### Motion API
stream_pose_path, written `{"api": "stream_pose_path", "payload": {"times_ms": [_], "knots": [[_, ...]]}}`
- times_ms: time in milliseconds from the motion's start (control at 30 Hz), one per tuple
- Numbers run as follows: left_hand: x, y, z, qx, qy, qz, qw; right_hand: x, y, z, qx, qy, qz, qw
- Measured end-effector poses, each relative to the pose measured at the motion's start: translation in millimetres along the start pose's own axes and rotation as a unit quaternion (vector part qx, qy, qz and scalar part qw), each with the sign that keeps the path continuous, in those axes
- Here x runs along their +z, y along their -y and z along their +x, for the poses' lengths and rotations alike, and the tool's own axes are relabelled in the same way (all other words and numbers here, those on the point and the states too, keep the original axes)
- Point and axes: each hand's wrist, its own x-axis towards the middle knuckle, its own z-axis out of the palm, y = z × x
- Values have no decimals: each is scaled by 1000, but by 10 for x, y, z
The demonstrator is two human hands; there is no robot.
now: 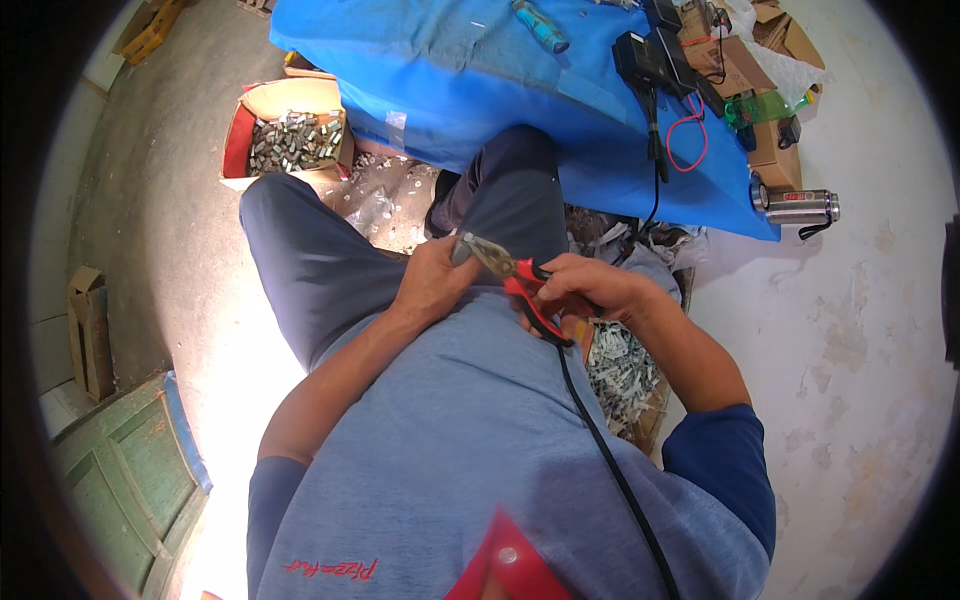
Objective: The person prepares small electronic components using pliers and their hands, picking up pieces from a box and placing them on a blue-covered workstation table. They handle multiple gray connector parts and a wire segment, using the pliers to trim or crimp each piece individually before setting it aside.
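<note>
Pliers [510, 272] with red handles and dull grey metal jaws, held at lap level just in front of the belly, between two bare hands. Likely rigid and fairly heavy for the size, metal throughout; handle sleeves probably grippy, so best taken there rather than by the bare, slicker jaws. Right hand [585, 285] wrapped closed round the red handles. Left hand [432, 283] curled shut at the jaw end, touching the nose of the tool; whatever small piece sits pinched there hidden by the fingers, impossible to make out. Black cable [610, 465] running down over a grey shirt. Outward: dark trousers, open cardboard box [290, 135] of small grey metal parts on the concrete floor to the left, another heap of similar parts [620, 365] under the right forearm, partly covered. Blue sheet [480, 90] ahead, its far edge cut off.
</note>
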Motion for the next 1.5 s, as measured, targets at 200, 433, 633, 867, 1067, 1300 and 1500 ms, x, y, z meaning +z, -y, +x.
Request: {"api": "stream_pose_path", "payload": {"times_ms": [200, 433, 633, 867, 1067, 1300, 1500], "knots": [[-12, -28, 2, 1, 29, -58, 998, 40, 55, -55, 4, -10, -43, 999], [15, 27, 8, -21, 39, -115, 992, 79, 147, -125, 21, -37, -111, 993], [-22, -22, -5, -29, 51, -111, 992, 72, 96, -118, -2, -48, -103, 993], [-58, -22, -15, -58, 97, -112, 987, 60, -10, -11, -19, -126, -240, 963], [-118, -146, -37, -134, 124, -154, 971, 98, -67, 29, -88, -152, -328, 928], [-145, -81, -19, -146, 142, -160, 966, 132, -75, 37, -97, -168, -345, 918], [-140, -18, -4, -136, 135, -146, 971, 138, 81, -109, -31, -70, -263, 962]]}}
